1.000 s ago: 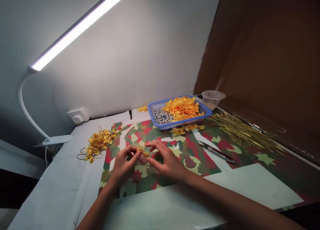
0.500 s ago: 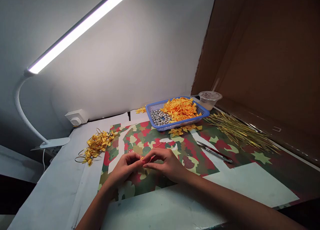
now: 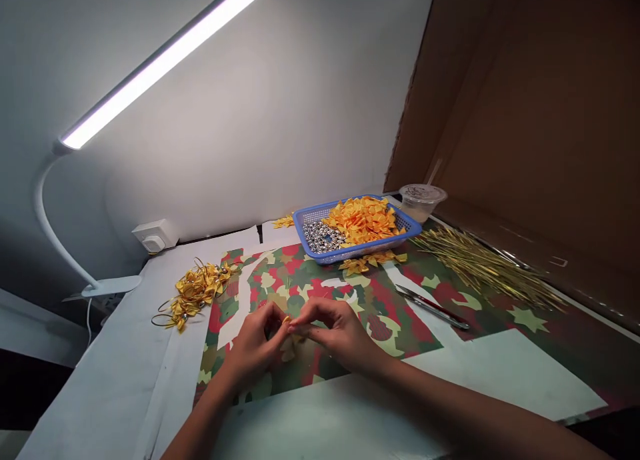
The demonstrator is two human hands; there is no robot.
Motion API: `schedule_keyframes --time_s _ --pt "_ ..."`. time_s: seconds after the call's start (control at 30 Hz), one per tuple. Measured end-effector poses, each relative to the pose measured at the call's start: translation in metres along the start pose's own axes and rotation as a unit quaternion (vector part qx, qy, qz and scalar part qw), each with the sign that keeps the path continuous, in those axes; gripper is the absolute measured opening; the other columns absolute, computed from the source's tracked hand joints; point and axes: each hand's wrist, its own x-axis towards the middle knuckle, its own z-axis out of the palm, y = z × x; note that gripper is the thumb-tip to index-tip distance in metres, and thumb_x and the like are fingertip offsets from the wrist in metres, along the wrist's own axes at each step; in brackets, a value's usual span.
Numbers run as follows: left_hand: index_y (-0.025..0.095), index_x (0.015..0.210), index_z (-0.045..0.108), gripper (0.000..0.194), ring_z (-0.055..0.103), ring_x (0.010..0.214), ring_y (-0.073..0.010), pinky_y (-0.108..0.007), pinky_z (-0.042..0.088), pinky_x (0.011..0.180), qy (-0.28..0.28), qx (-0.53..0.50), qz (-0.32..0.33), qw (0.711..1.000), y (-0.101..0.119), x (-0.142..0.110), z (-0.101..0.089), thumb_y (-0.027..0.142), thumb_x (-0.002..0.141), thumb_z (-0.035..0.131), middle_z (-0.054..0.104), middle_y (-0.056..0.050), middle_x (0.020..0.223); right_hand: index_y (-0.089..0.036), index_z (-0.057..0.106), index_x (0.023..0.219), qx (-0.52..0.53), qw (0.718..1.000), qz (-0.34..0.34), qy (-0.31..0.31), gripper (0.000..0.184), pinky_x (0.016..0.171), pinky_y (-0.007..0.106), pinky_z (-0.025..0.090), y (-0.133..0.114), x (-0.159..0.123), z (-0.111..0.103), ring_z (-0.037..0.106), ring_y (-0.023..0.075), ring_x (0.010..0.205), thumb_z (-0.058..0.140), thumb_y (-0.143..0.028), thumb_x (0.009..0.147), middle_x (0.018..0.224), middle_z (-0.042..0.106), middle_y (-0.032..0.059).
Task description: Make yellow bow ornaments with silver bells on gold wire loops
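My left hand (image 3: 256, 340) and my right hand (image 3: 336, 330) meet low over the camouflage-patterned sheet (image 3: 400, 330), fingertips almost touching. Between them is a small yellow ribbon flower (image 3: 287, 320), mostly covered by the fingers. The left thumb and forefinger pinch it, and the right fingertips close on its right side. Left of the hands lies a heap of yellow ribbon flowers with gold wire loops and silver beads (image 3: 199, 290). Farther back, a blue plastic basket (image 3: 327, 255) holds loose yellow ribbon flowers (image 3: 365, 219) and silver beads (image 3: 323, 238).
A bundle of gold wire ties (image 3: 493, 267) lies at the right, near a lidded plastic cup (image 3: 423, 201). Slim tweezers-like tools (image 3: 434, 308) rest on the sheet. A clip-on lamp (image 3: 167, 63) reaches over the left, and a cardboard panel (image 3: 530, 127) stands at right.
Both hands stay together at nearly the same spot, fingers slightly shifted around the yellow piece. The whole view has moved a little; the things on the table lie as before.
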Motion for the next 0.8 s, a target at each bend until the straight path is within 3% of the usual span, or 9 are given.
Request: schedule_keyframes --time_s 0.27,0.37,0.53,0.63,0.73,0.8 --pt "0.023 0.066 0.049 0.023 0.053 0.053 -0.0174 -0.028 0.037 0.053 0.195 0.106 -0.01 0.975 -0.017 0.013 -0.017 0.042 0.077 0.052 0.058 0.002 0.059 -0.02 0.065 0.056 0.145 0.975 0.114 -0.126 0.027 0.061 0.028 0.052 -0.008 -0.005 0.007 0.063 0.0117 0.056 0.086 -0.036 0.053 0.06 0.066 -0.0033" --pt "0.023 0.066 0.05 0.02 0.053 0.053 -0.0183 -0.029 0.037 0.054 0.24 0.131 -0.02 0.962 -0.019 0.016 -0.025 0.041 0.074 0.052 0.058 0.001 0.059 -0.021 0.066 0.055 0.168 0.965 0.139 -0.145 0.024 0.057 0.025 0.051 -0.01 -0.008 0.008 0.061 0.0091 0.052 0.087 -0.031 0.051 0.057 0.065 -0.005" --pt "0.023 0.063 0.05 0.02 0.052 0.051 -0.0181 -0.028 0.036 0.051 0.242 0.142 -0.019 0.96 -0.021 0.017 -0.025 0.041 0.073 0.052 0.058 0.001 0.058 -0.02 0.065 0.054 0.172 0.963 0.157 -0.137 0.026 0.056 0.025 0.05 -0.009 -0.007 0.009 0.061 0.01 0.052 0.088 -0.031 0.049 0.056 0.066 -0.0047" --pt "0.023 0.058 0.049 0.019 0.05 0.052 -0.0187 -0.029 0.036 0.052 0.228 0.145 -0.009 0.963 -0.021 0.017 -0.024 0.037 0.068 0.056 0.054 0.002 0.055 -0.019 0.065 0.055 0.158 0.971 0.153 -0.096 0.027 0.059 0.025 0.05 -0.005 -0.003 0.009 0.061 0.0103 0.055 0.088 -0.032 0.049 0.059 0.066 -0.0039" --pt "0.022 0.063 0.053 0.015 0.052 0.067 -0.0217 -0.032 0.04 0.064 0.225 0.136 0.018 0.965 -0.015 0.015 -0.024 0.035 0.065 0.061 0.058 -0.002 0.069 -0.019 0.066 0.058 0.138 0.981 0.133 -0.035 0.027 0.061 0.025 0.048 0.0 0.002 0.007 0.059 0.0098 0.056 0.087 -0.033 0.052 0.059 0.066 -0.0042" --pt "0.021 0.072 0.058 0.017 0.053 0.076 -0.0226 -0.034 0.042 0.071 0.197 0.116 0.041 0.973 -0.007 0.012 -0.023 0.038 0.071 0.059 0.062 -0.005 0.081 -0.019 0.066 0.06 0.125 0.985 0.117 0.001 0.027 0.063 0.026 0.048 0.001 0.005 0.004 0.059 0.0106 0.058 0.086 -0.036 0.053 0.059 0.065 -0.0043"
